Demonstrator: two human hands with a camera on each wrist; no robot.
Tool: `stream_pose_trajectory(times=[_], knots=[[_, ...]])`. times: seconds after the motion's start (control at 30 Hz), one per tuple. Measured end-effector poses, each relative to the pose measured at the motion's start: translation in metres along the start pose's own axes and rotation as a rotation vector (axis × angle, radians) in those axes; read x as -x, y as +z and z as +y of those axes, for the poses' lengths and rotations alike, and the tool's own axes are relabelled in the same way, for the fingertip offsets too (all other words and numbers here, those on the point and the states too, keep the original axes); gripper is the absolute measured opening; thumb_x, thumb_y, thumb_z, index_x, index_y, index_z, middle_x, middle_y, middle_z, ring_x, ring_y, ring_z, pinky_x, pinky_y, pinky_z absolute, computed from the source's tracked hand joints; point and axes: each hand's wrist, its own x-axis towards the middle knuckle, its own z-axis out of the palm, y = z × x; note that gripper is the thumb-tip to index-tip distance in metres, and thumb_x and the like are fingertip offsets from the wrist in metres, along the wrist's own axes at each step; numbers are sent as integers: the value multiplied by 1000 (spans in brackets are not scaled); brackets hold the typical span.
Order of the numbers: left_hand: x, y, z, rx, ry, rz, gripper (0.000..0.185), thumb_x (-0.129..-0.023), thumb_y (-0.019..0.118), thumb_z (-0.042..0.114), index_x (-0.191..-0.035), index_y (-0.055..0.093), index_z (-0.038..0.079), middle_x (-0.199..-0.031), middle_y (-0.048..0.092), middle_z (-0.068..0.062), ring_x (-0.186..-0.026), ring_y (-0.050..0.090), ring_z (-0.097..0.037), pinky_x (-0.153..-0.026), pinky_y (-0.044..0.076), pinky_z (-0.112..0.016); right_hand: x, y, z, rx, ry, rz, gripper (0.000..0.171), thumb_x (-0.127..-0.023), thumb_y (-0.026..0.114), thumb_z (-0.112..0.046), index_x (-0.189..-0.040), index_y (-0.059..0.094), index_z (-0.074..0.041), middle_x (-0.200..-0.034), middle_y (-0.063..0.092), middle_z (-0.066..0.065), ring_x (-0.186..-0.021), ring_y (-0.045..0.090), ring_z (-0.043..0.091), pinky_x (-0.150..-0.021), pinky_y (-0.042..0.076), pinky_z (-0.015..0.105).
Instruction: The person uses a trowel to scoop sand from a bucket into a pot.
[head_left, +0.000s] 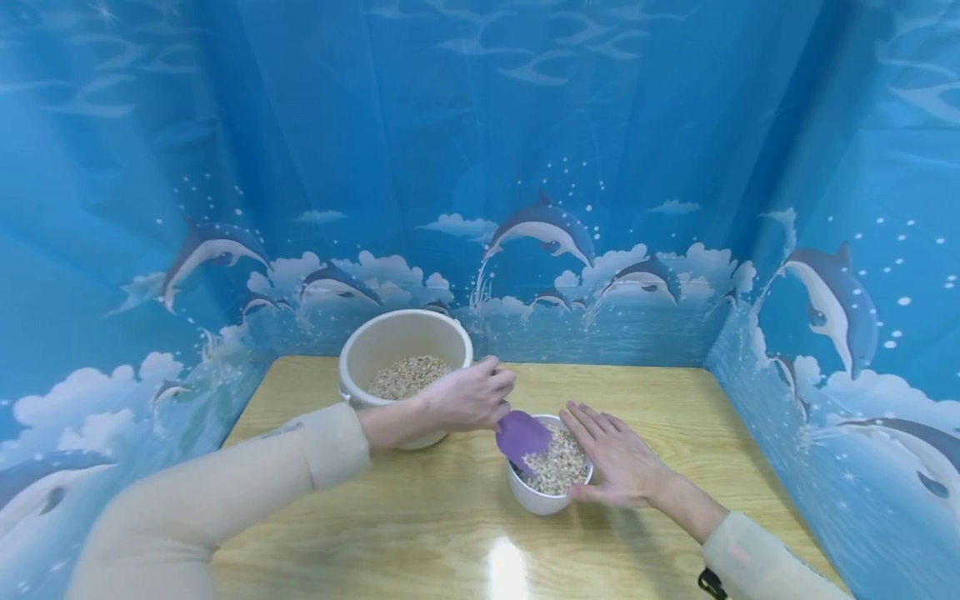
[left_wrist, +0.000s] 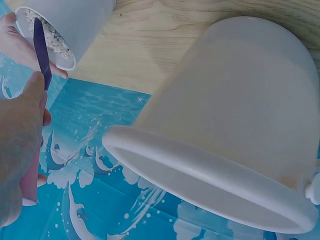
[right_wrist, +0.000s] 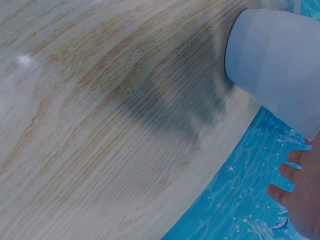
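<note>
My left hand (head_left: 467, 395) grips a small shovel with a purple blade (head_left: 522, 437) and a pink handle (left_wrist: 31, 180). The blade tilts down over a white pot (head_left: 538, 503), its tip in the pale, coarse grains (head_left: 561, 468) that fill it almost to the rim. At the pot's right side, my right hand (head_left: 621, 463) lies with fingers extended along the rim. The right wrist view catches just part of that hand beside the pot's outer wall (right_wrist: 275, 60).
A larger cream bucket (head_left: 352, 367), partly full of similar grains (head_left: 408, 377), stands behind my left forearm. Both containers are on a light wooden table (head_left: 420, 533). Blue dolphin-print curtains (head_left: 480, 167) enclose the table at the back and both sides.
</note>
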Motion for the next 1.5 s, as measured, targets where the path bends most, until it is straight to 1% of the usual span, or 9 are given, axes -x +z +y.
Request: stream_pose_trajectory(times=[0.17, 0.33, 0.43, 0.67, 0.73, 0.97, 1.1, 1.27, 1.5], knots=[[5, 1, -2, -4, -4, -4, 52, -108, 31, 66, -117, 70, 35, -102, 68, 14, -99, 49, -10, -86, 45, -29, 1, 1, 0, 4, -3, 4, 117, -85, 57, -84, -164, 29, -3, -170, 34, 24, -152, 44, 44, -116, 44, 64], [8, 1, -8, -27, -2, -43, 56, -108, 24, 67, -124, 67, 35, -104, 66, 12, -100, 50, -9, -86, 46, -28, 1, 0, 0, -6, -5, 11, 117, -85, 57, -84, -164, 29, -3, -169, 34, 24, -151, 45, 44, -115, 45, 65], [10, 0, -10, -32, -3, -55, 56, -108, 25, 67, -125, 67, 35, -105, 66, 12, -100, 50, -9, -87, 47, -28, 2, 0, 0, -8, -10, 17, 117, -85, 56, -84, -164, 30, -2, -169, 35, 24, -151, 45, 45, -115, 45, 65], [13, 1, -11, -43, -12, -46, 54, -108, 28, 67, -123, 68, 35, -104, 66, 12, -99, 49, -10, -87, 46, -28, 2, 0, 0, -4, -6, 17, 117, -84, 59, -84, -163, 31, -2, -169, 35, 24, -151, 45, 44, -115, 45, 64], [14, 2, -11, -50, -13, -48, 51, -108, 31, 67, -123, 68, 35, -105, 67, 11, -100, 49, -10, -88, 46, -28, 2, 0, 0, -3, -6, 17, 117, -84, 60, -83, -163, 32, -2, -169, 36, 24, -151, 45, 44, -115, 45, 64], [19, 4, -13, -71, -17, -59, 31, -106, 54, 53, -128, 66, 35, -109, 68, 9, -103, 50, -11, -89, 47, -28, 2, 0, 0, -8, -4, 13, 117, -84, 60, -83, -164, 30, -2, -169, 35, 24, -151, 45, 44, -115, 44, 65], [22, 5, -13, -70, -25, -43, 27, -105, 59, 50, -125, 68, 34, -108, 68, 9, -101, 50, -11, -88, 46, -27, 2, 0, 0, -7, -1, 14, 117, -84, 59, -83, -164, 29, -3, -169, 34, 24, -151, 44, 44, -116, 44, 65], [24, 9, -12, -56, -46, -17, 28, -105, 57, 53, -119, 69, 33, -106, 68, 10, -99, 49, -10, -88, 46, -26, 2, -1, 0, -13, -4, 17, 117, -84, 59, -83, -164, 29, -3, -169, 34, 24, -151, 44, 44, -115, 44, 65], [29, 13, -9, 59, -91, 0, 46, -107, 39, 63, -114, 71, 31, -104, 69, 9, -101, 52, -12, -90, 51, -28, 0, -1, 0, -9, -10, 11, 117, -85, 57, -84, -165, 28, -3, -169, 33, 25, -151, 45, 45, -116, 44, 65]])
